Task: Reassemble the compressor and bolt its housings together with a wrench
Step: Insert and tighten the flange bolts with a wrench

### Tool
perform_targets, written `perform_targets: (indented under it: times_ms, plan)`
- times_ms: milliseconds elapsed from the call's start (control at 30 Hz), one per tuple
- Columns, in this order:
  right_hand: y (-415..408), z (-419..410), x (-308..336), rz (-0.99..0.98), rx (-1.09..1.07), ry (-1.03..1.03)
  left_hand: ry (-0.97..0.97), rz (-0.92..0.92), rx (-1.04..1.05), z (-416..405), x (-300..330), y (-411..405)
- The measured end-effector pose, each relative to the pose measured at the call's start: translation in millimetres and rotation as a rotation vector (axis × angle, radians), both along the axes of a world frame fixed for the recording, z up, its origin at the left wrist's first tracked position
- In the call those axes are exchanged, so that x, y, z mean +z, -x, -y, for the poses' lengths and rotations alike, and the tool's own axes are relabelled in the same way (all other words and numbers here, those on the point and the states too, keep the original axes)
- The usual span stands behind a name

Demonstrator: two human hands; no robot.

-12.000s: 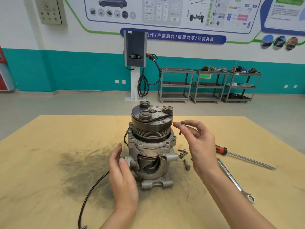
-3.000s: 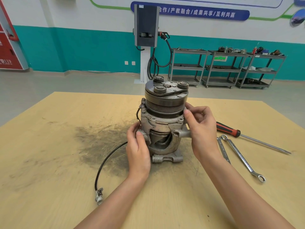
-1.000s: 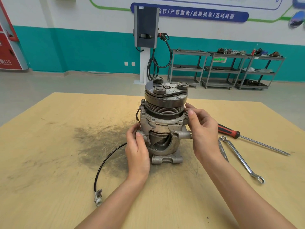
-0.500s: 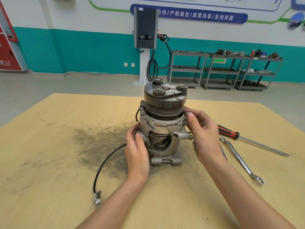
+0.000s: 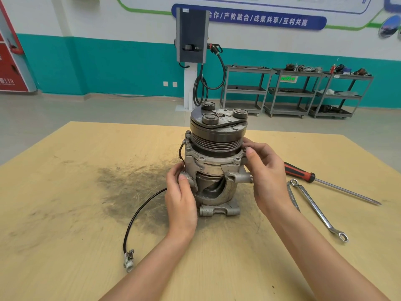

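Observation:
The compressor (image 5: 214,161) stands upright on the wooden table (image 5: 65,213), its dark pulley and clutch plate on top and the grey aluminium housings below. My left hand (image 5: 181,198) grips the lower left side of the housing, thumb on a mounting ear. My right hand (image 5: 263,170) is at the upper right flange, thumb and fingertips pinching at a bolt there; the bolt itself is hidden by the fingers. A ring wrench (image 5: 319,210) lies on the table to the right, a second wrench (image 5: 293,198) partly behind my right wrist.
A red-handled screwdriver (image 5: 325,183) lies beyond the wrenches. The compressor's black cable (image 5: 138,216) curls left to a connector (image 5: 129,260) near the front. A dark grease stain (image 5: 130,187) covers the table left of the compressor. Shelving carts stand by the far wall.
My right hand has crept slightly up the flange, its fingers working at the bolt. The left hand and compressor stay put. The view shifted slightly.

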State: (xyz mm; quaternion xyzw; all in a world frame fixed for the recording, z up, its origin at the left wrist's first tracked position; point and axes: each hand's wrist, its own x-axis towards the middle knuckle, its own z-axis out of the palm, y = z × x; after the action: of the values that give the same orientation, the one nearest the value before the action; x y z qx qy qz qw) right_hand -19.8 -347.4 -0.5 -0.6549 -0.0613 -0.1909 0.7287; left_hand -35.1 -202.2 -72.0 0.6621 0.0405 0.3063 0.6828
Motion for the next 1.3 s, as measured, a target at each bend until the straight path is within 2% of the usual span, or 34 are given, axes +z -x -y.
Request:
perform_targets:
  times_ms: [267,1300]
  plan:
    - [-3.7,4.9,0.4,-0.035,0.047,-0.051,0.003,0.006,0.002,0.1,0.2,-0.1]
    - [-0.2,2.0,-1.1,-0.019,0.063,-0.012,-0.005,0.001,0.002,0.0,0.0,0.5]
